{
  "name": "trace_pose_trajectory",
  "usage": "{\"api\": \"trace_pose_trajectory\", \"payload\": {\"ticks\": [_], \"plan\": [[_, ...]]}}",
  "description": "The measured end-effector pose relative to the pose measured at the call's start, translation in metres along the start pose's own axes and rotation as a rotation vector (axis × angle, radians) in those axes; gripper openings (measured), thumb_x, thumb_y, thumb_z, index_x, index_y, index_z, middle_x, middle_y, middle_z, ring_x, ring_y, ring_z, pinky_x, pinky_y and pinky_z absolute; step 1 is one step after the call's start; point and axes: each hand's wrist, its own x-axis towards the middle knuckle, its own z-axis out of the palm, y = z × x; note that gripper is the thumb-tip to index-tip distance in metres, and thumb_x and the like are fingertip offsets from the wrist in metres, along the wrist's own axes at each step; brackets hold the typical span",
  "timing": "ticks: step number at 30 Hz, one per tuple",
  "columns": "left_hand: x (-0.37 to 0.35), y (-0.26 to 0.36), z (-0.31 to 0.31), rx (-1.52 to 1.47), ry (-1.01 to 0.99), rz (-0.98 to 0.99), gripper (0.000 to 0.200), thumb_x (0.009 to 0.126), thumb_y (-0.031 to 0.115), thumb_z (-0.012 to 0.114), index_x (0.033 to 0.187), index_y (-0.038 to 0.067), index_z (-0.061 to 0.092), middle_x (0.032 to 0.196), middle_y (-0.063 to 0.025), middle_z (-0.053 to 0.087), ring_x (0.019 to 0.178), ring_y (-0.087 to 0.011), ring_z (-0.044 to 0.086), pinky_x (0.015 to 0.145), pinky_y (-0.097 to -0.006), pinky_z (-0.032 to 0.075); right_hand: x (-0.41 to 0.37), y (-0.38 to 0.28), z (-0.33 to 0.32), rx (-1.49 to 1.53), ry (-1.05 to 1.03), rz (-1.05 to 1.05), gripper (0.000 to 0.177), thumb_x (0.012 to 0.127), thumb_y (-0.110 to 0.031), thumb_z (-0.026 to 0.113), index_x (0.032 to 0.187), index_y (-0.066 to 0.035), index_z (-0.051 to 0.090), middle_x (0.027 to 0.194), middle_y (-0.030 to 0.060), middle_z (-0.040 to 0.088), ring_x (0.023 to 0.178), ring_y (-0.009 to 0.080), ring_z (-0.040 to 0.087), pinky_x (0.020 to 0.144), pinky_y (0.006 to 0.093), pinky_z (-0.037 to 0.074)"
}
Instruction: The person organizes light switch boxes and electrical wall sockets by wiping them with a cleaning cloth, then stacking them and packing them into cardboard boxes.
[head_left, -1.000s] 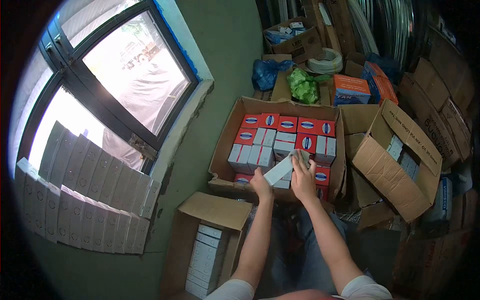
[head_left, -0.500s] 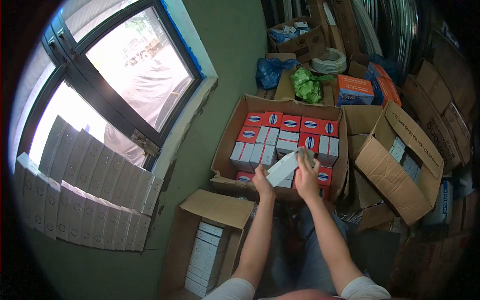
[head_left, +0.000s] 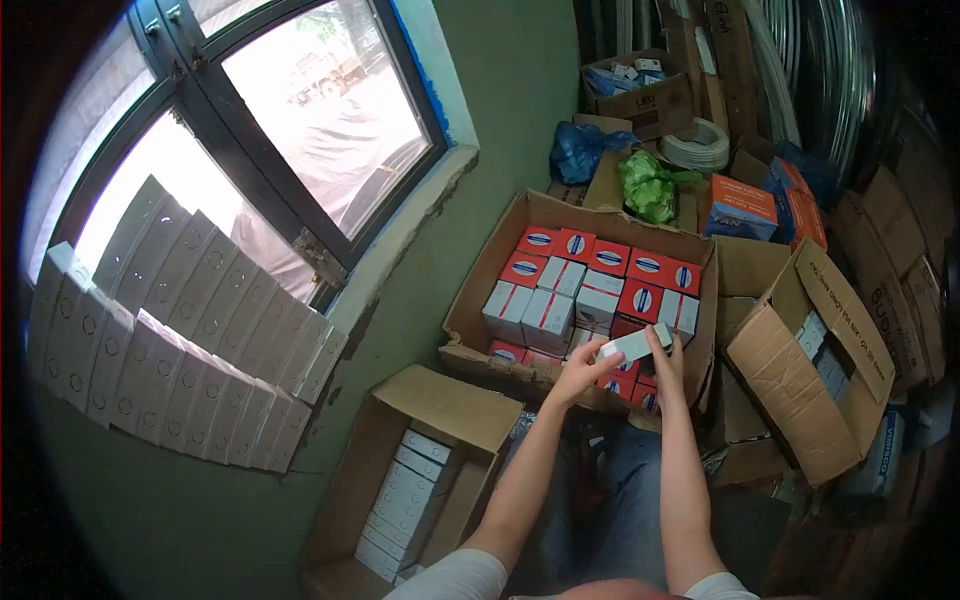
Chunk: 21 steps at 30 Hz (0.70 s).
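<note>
A long white box [head_left: 632,347] is held between both hands above the front right of a large carton [head_left: 580,381]. My left hand [head_left: 583,368] grips its left end, and my right hand [head_left: 665,358] has its fingers round the right end. Below the hands, the carton holds several red boxes [head_left: 608,257] and several white boxes with red stripes [head_left: 548,312]. To the lower left, an open carton [head_left: 445,408] contains a stack of slim white boxes [head_left: 401,503].
White boxes [head_left: 180,390] stand in overlapping rows by the window [head_left: 320,120]. At the right is an opened carton [head_left: 800,378]. Behind the large carton lie a green bag [head_left: 648,186], a blue bag [head_left: 582,152], a cable coil [head_left: 696,146] and an orange fan box [head_left: 742,208].
The view has shifted, so the surroundings appear further right or lower. The white box in my hands is now turned closer to level and lies nearer the carton's right side.
</note>
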Motion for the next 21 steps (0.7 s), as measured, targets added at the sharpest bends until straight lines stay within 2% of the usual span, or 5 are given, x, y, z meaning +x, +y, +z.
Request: {"api": "trace_pose_trajectory", "payload": {"ticks": [2, 5, 9, 18, 21], "plan": [[0.002, -0.003, -0.002, 0.034, -0.057, -0.118, 0.034, 0.086, 0.035, 0.065, 0.096, 0.004, 0.06, 0.1, -0.0033, 0.058, 0.103, -0.0156, 0.049, 0.088, -0.0317, 0.037, 0.002, 0.006, -0.002, -0.026, 0.02, 0.089, 0.077, 0.077, -0.054, 0.072, 0.129, -0.004, 0.045, 0.12, 0.0118, 0.053, 0.113, 0.022, 0.052, 0.094, 0.0371, 0.04], [0.005, -0.011, -0.001, 0.541, 0.07, 0.323, 0.031, 0.076, 0.03, 0.069, 0.086, 0.003, 0.058, 0.088, -0.0089, 0.058, 0.095, -0.0232, 0.052, 0.083, -0.0352, 0.04, -0.002, 0.002, 0.002, -0.027, 0.084, 0.19, 0.076, 0.074, -0.05, 0.076, 0.125, -0.003, 0.046, 0.119, 0.0123, 0.054, 0.108, 0.0221, 0.055, 0.089, 0.0371, 0.044], [0.005, -0.011, 0.007, 0.569, 0.155, 0.384, 0.034, 0.071, 0.029, 0.067, 0.089, 0.003, 0.055, 0.091, -0.012, 0.057, 0.103, -0.029, 0.049, 0.09, -0.0403, 0.037, -0.003, 0.007, 0.004, 0.05, 0.064, 0.187, 0.064, 0.075, -0.043, 0.076, 0.118, -0.003, 0.049, 0.115, 0.0126, 0.055, 0.104, 0.0227, 0.056, 0.085, 0.0358, 0.045], [0.006, -0.018, 0.018, 0.645, 0.09, 0.251, 0.046, 0.079, 0.018, 0.061, 0.121, 0.008, 0.046, 0.098, -0.0165, 0.06, 0.1, -0.0312, 0.059, 0.089, -0.0386, 0.043, 0.0, 0.031, 0.019, -0.462, 0.303, -0.409, 0.057, 0.076, -0.027, 0.073, 0.118, 0.001, 0.046, 0.113, 0.0206, 0.051, 0.106, 0.0365, 0.051, 0.089, 0.0453, 0.042], [0.004, -0.012, 0.025, 0.502, 0.143, -0.031, 0.051, 0.08, 0.013, 0.06, 0.126, 0.007, 0.04, 0.099, -0.0181, 0.062, 0.096, -0.0321, 0.062, 0.083, -0.0377, 0.047, -0.009, 0.024, 0.034, -0.413, 0.25, -0.396, 0.058, 0.074, -0.025, 0.075, 0.12, 0.0, 0.048, 0.119, 0.0202, 0.052, 0.111, 0.0348, 0.052, 0.094, 0.0428, 0.041]]}}
